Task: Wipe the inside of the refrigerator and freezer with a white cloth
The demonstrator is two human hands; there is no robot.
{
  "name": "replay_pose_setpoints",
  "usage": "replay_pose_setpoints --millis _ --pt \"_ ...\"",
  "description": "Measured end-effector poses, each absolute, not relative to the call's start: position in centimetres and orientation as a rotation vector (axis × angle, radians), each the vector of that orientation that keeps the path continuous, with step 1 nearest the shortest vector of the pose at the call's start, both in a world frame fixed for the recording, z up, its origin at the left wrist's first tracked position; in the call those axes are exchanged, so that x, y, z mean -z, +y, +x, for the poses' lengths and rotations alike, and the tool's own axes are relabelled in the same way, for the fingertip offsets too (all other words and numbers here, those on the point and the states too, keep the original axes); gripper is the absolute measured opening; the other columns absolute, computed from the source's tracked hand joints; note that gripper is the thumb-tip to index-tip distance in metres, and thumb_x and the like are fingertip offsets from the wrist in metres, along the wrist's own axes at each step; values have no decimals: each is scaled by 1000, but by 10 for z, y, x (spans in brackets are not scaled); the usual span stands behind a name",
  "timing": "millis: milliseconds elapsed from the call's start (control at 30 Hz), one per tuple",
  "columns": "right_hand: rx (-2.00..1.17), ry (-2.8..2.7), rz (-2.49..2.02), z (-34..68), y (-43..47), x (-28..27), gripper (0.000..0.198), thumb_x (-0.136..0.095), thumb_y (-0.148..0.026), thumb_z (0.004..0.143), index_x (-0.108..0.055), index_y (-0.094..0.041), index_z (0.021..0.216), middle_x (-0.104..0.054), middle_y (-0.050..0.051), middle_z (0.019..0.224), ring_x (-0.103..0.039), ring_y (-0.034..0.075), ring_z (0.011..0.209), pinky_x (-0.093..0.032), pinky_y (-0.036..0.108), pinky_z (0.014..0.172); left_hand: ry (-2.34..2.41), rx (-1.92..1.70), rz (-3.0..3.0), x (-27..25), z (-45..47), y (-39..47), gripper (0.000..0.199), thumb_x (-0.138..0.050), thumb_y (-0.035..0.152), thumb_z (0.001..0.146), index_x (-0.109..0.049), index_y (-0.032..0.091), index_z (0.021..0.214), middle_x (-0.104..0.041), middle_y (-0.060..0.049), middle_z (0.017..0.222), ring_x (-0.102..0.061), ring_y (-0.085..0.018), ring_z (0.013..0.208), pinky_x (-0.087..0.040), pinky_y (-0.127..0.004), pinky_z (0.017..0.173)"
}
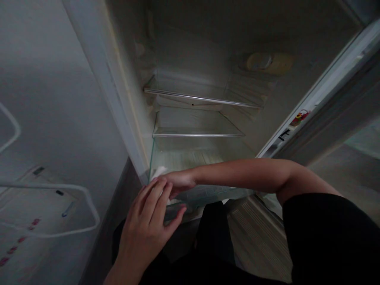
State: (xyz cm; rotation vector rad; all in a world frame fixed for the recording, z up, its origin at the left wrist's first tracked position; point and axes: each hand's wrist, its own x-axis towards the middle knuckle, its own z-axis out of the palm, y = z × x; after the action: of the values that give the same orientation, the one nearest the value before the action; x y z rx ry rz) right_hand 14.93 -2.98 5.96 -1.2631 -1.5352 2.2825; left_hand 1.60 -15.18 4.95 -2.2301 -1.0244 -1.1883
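My right hand (180, 182) reaches across to the left side of a clear glass shelf (208, 194), low inside an open refrigerator. White cloth or paper (160, 171) shows around this hand, pressed against the glass near the side wall; most of the fingers are hidden. My left hand (150, 213) is nearer to me, at the shelf's front left corner. Its fingers are stretched out and overlap the right hand in view, and its thumb stands apart. Whether the left fingertips touch the glass or the cloth I cannot tell.
Two more shelves with metal front trims, a lower one (198, 135) and an upper one (204, 98), sit deeper inside. A yellowish bottle-like container (270, 63) is at upper right. White wire bars (89, 206) stand left. A ribbed panel (258, 233) lies below right.
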Motion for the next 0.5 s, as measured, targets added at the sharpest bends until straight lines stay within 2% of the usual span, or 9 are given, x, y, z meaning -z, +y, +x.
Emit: replay_pose_setpoints --millis 100,233,400,500 --pt "-2506 -1851 -1188 175 -53 -74 15 -62 -25 94 -68 -13 88 -64 -1 71 -55 10 58 -46 21 60 -1063 1142 -2250 -40 17 -143 70 -76 39 85 -51 17 146 -63 -14 138 -66 -32 117 -54 -47 103" --pt "-2465 -2021 -1331 217 -54 -99 15 -68 -26 90 -73 -12 91 -69 0 78 -60 11 63 -46 21 61 -1111 1147 -2248 -38 12 -148 58 -75 38 86 -59 22 139 -68 -9 132 -70 -28 107 -55 -43 97" --pt "-2161 -1984 -2145 298 -58 -119 29 -60 -36 95 -75 -13 87 -67 3 70 -56 13 52 -44 26 53 -1106 1174 -2203 -37 13 -149 52 -78 41 83 -64 19 128 -66 -10 134 -71 -26 102 -57 -38 88" --pt "-1917 -1826 -2699 344 -74 -120 31 -57 -32 96 -75 -10 83 -65 5 66 -53 14 46 -40 26 48 -1088 1188 -2189 -36 14 -148 50 -80 41 81 -66 18 123 -67 -10 132 -71 -25 101 -57 -37 88"
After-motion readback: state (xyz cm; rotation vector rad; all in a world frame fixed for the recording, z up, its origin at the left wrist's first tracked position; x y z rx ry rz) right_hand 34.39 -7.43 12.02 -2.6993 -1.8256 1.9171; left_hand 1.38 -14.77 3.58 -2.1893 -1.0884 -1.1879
